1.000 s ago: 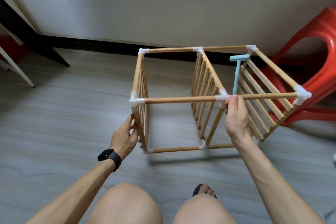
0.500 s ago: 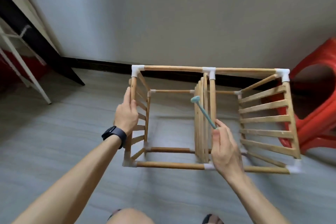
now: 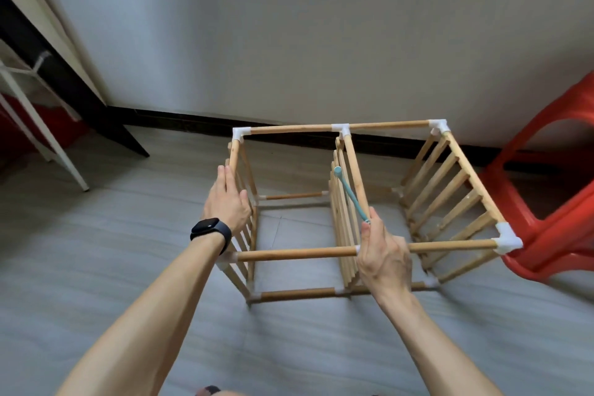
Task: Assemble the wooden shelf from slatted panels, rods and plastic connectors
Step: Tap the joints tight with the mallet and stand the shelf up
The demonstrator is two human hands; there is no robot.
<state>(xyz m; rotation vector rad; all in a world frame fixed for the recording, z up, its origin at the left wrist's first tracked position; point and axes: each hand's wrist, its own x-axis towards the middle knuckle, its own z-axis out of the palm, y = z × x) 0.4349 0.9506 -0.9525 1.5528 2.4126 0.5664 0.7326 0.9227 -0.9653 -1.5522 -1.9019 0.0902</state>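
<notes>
From the head camera: a box-shaped wooden shelf (image 3: 299, 254) of round rods, three slatted panels and white plastic corner connectors (image 3: 509, 239) stands on the grey plank floor (image 3: 128, 235), touching a glossy red stool (image 3: 562, 202). The left hand (image 3: 226, 199) lies flat, fingers straight, against the left panel. The right hand (image 3: 384, 254) grasps a slim teal mallet (image 3: 352, 196) at the middle panel.

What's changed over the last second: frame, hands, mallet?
The shelf frame was tipped about and now stands on the floor. The left hand let go of the left panel's near post and moved up to its top rail, fingers straight against it. The mallet swung from upright to leaning away beside the middle panel. Unchanged: the right hand grips the mallet.
</notes>
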